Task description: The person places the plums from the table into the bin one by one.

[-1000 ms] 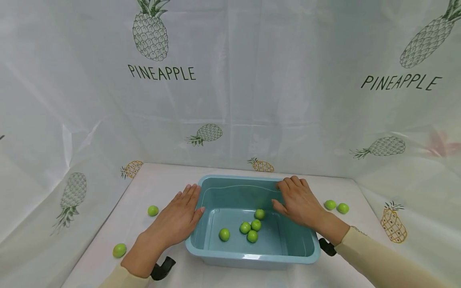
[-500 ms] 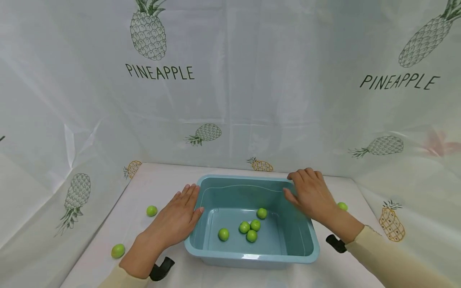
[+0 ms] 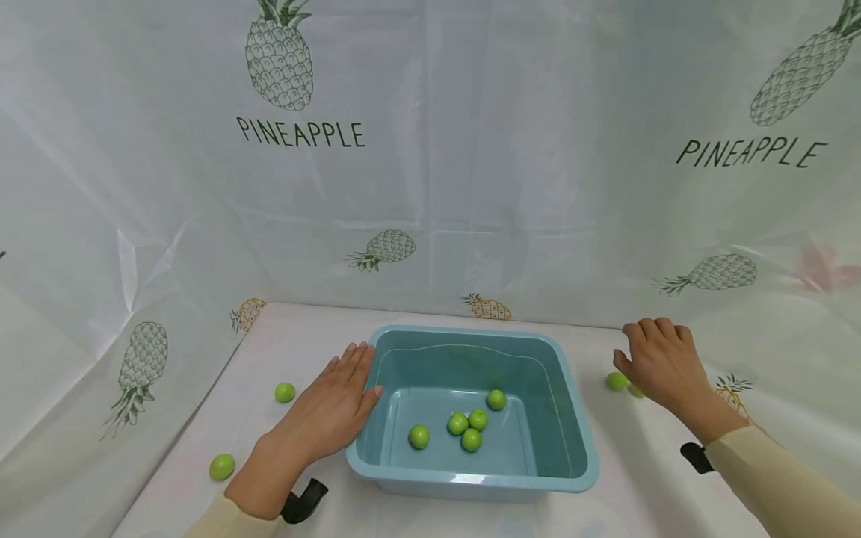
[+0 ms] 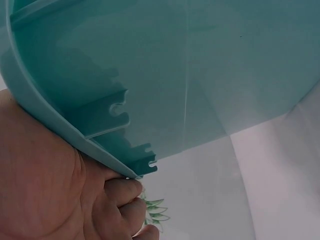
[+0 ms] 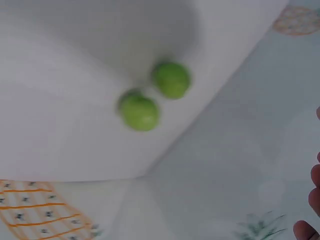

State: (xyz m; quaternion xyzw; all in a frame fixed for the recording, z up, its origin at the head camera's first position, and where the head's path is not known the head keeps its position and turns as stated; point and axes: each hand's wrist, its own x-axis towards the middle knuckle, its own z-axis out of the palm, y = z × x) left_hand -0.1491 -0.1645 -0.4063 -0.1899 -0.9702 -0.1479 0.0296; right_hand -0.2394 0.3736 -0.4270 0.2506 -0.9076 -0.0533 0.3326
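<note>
A light blue plastic basin (image 3: 471, 475) stands mid-table with several small, round, lime-like green fruits (image 3: 458, 424) on its floor. My left hand (image 3: 324, 411) lies with straight fingers along the basin's left rim; the left wrist view has its palm (image 4: 60, 165) against the rim's edge, beside the basin's outer wall (image 4: 160, 75). Off to the basin's right, my right hand (image 3: 662, 366) hovers with loosely bent fingers holding nothing. Beneath it are two more green fruits (image 3: 616, 381), one partly covered by the hand. Both fruits (image 5: 141, 113) show fully in the right wrist view, apart from the fingertips (image 5: 315, 200).
Two single green fruits, one farther back (image 3: 285, 392) and one nearer (image 3: 221, 467), lie on the white-covered table (image 3: 309, 329) left of the basin. A pineapple-print sheet (image 3: 511, 187) hangs behind the table and along its sides.
My right hand has moved right, from over the basin's right rim to above the two fruits beyond it. One fruit inside has shifted slightly right. The left hand stays put.
</note>
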